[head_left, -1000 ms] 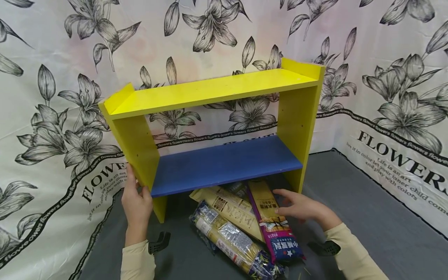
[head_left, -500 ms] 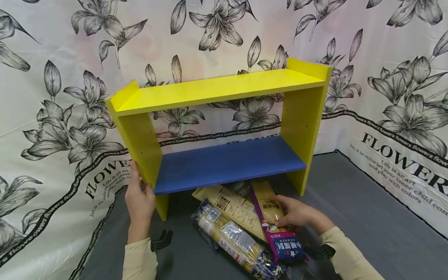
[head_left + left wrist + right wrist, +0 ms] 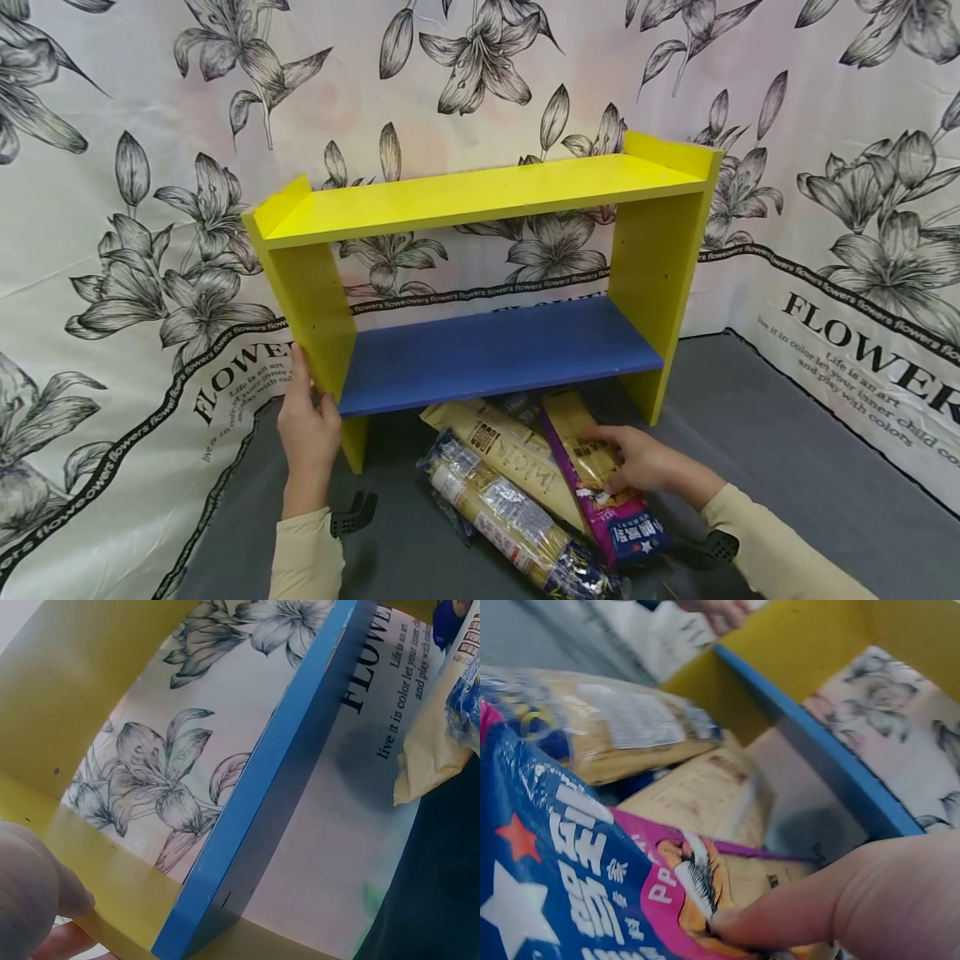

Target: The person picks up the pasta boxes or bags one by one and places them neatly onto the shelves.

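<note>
My left hand grips the left side panel of a small yellow shelf, thumb near its front edge. In the left wrist view the thumb lies on the yellow side, with other fingertips beyond its edge. A purple, gold and blue pasta packet lies with its far end under the blue shelf board. My right hand pinches this packet near its middle, the thumb pressing its printed face in the right wrist view.
Beside the pasta packet lie a cream noodle packet and a clear-wrapped pasta bundle, heaped at the shelf's foot. The grey surface stretches right. Behind stands a flower-printed cloth.
My right hand has come down onto the pasta packet and taken hold of it; the packet has shifted slightly. My left hand stays on the shelf's side. The head view has drifted a little.
</note>
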Action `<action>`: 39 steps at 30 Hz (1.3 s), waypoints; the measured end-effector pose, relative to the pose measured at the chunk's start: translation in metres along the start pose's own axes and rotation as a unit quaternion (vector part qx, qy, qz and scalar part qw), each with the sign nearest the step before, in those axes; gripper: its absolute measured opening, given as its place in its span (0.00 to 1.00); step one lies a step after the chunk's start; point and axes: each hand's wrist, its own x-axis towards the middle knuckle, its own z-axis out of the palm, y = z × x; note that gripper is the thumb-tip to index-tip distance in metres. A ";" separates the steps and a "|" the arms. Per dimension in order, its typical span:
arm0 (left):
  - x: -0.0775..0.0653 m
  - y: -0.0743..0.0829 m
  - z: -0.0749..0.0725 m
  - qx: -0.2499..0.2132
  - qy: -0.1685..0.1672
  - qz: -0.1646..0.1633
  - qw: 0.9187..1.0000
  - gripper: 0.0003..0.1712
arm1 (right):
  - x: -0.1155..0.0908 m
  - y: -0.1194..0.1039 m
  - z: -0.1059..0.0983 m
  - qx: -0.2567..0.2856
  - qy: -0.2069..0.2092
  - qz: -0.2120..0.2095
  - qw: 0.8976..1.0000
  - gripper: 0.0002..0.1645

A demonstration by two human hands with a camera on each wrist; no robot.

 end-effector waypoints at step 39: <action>-0.002 -0.004 -0.001 0.014 0.005 0.025 1.000 0.50 | -0.043 -0.187 -0.066 0.087 -0.179 -0.105 0.974 0.43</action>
